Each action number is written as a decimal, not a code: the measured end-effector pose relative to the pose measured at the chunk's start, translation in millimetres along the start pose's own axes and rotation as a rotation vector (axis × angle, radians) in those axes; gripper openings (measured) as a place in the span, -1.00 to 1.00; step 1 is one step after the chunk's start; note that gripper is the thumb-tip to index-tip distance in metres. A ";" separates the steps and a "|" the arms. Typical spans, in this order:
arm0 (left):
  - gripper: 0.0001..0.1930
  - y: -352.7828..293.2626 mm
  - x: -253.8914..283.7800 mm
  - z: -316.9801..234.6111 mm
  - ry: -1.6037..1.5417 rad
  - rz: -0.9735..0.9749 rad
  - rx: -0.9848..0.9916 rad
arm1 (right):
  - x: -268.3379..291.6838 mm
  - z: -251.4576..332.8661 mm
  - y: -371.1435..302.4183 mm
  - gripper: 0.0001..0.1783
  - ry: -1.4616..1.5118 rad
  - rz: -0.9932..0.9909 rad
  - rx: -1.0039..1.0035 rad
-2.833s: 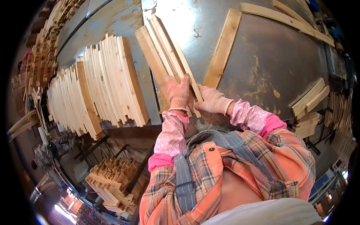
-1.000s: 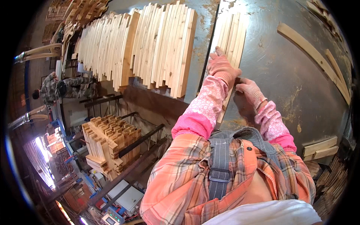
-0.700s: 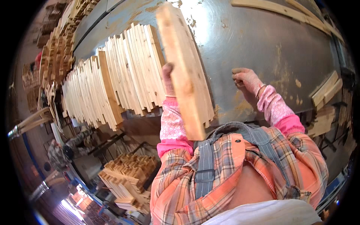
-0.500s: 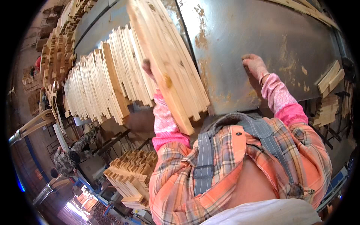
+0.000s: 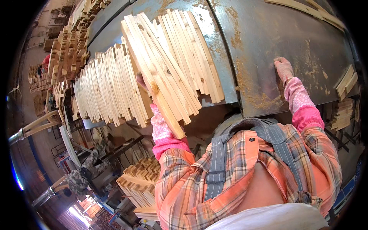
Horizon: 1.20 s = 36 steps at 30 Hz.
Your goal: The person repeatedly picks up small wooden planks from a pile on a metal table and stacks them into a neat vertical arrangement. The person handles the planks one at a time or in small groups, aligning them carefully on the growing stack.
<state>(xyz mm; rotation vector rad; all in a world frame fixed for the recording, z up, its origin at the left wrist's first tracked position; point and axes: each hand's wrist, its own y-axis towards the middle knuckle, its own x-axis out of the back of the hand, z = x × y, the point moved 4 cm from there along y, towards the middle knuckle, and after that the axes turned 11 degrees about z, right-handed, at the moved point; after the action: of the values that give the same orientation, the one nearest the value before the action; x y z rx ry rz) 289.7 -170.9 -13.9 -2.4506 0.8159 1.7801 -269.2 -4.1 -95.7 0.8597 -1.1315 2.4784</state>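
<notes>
My left hand [image 5: 141, 81] is closed on the left side of a slanting bundle of pale wooden strips [image 5: 163, 65]. The strips hide most of its fingers. The bundle lies tilted across a long row of similar strips [image 5: 103, 82], its lower end jutting toward me past the table edge. Just right of it, more strips [image 5: 195, 50] lie side by side. Well to the right, my right hand [image 5: 284, 69] is curled into a loose fist at the surface of the metal table [image 5: 260, 46], with nothing visible in it.
A dark seam splits the metal tabletop, which has brown worn patches. Short wood pieces [image 5: 347, 82] lie at its right edge, long strips [image 5: 306, 8] at the far edge. Stacked wood [image 5: 140, 180] stands below left. A person in camouflage clothing [image 5: 90, 168] is at lower left.
My left hand has carried the bundle leftward over the row, and strips now show on its right. The view has shifted left. My right hand stays curled at the table.
</notes>
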 end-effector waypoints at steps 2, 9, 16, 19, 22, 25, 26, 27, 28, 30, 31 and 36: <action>-0.33 3.5 6.7 -3.2 -0.028 -0.014 0.107 | -0.3 -2.1 3.2 -0.61 -0.008 -0.037 0.002; -0.53 29.1 29.4 -71.5 1.056 -0.656 0.361 | 6.0 -14.4 25.1 -0.57 0.024 -0.113 0.140; 0.07 68.4 -13.0 -46.1 2.254 -0.944 1.095 | -10.1 -87.5 89.4 -0.66 0.292 0.058 0.183; -0.15 17.9 17.0 -32.5 2.611 -0.841 1.018 | -20.4 -67.7 81.6 -0.69 0.190 0.083 0.148; -0.35 7.0 3.0 -29.2 2.471 -0.773 1.155 | -6.2 -78.4 99.9 -0.68 0.233 0.170 0.169; -0.41 -29.3 12.1 -54.3 2.354 -0.878 0.839 | -49.4 -7.6 72.0 -0.74 0.408 0.282 0.163; -0.41 -12.1 14.2 -60.9 2.428 -0.853 0.719 | -58.8 61.8 14.4 -0.78 0.527 0.248 0.124; -0.42 -18.5 15.5 -71.3 2.498 -0.866 0.681 | -74.5 81.9 26.6 -0.73 0.331 0.274 0.054; -0.42 -24.1 16.8 -72.3 2.548 -0.861 0.623 | -69.3 82.4 26.7 -0.71 0.280 0.146 0.110; -0.43 -55.9 9.5 -59.1 2.681 -0.878 0.536 | -46.6 73.8 30.9 -0.72 0.130 0.026 0.078; -0.43 -71.8 4.9 -61.6 2.748 -0.862 0.515 | -39.1 57.9 35.7 -0.72 0.040 -0.011 0.110; -0.18 52.0 -53.2 48.8 2.481 -0.933 1.098 | 47.3 -9.6 16.1 -0.67 0.052 0.045 0.005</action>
<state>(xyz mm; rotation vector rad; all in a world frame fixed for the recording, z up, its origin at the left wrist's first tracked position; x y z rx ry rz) 213.5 -179.9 31.1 -1.8322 0.0023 -1.8768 -317.7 -6.8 -80.7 0.7755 -1.1396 2.5255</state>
